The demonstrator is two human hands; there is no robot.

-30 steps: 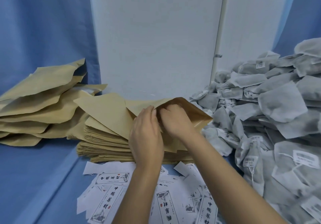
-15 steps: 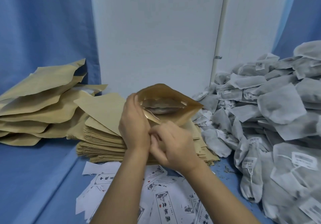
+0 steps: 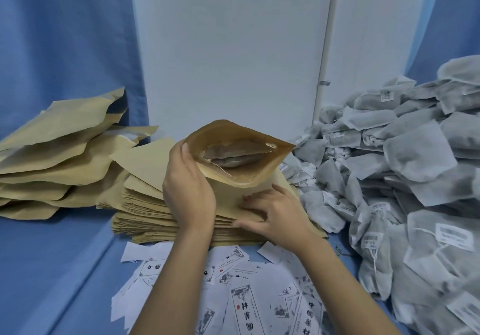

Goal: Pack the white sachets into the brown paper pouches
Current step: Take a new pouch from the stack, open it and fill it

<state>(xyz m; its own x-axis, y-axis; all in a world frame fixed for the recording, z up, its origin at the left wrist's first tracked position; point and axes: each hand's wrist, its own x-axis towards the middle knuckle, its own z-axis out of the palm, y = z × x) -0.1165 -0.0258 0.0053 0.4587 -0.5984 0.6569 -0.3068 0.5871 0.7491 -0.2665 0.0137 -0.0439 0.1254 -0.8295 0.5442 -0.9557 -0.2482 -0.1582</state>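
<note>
A brown paper pouch stands tilted on the stack of flat pouches, its mouth spread wide toward me. A white sachet lies inside it, with its string trailing over the near lip. My left hand grips the pouch's left rim, thumb at the opening. My right hand holds the pouch's lower end, fingers laid on top and thumb beneath along the stack's edge. A big heap of white sachets fills the right side.
A loose pile of brown pouches sits at the left on the blue cloth. Printed paper labels are scattered in front of the stack, under my forearms. A white panel stands behind.
My right hand came out of the pouch, slid down to its lower end and then loosened its fingers. The pouch was lifted and its mouth now gapes wide, with the sachet showing inside.
</note>
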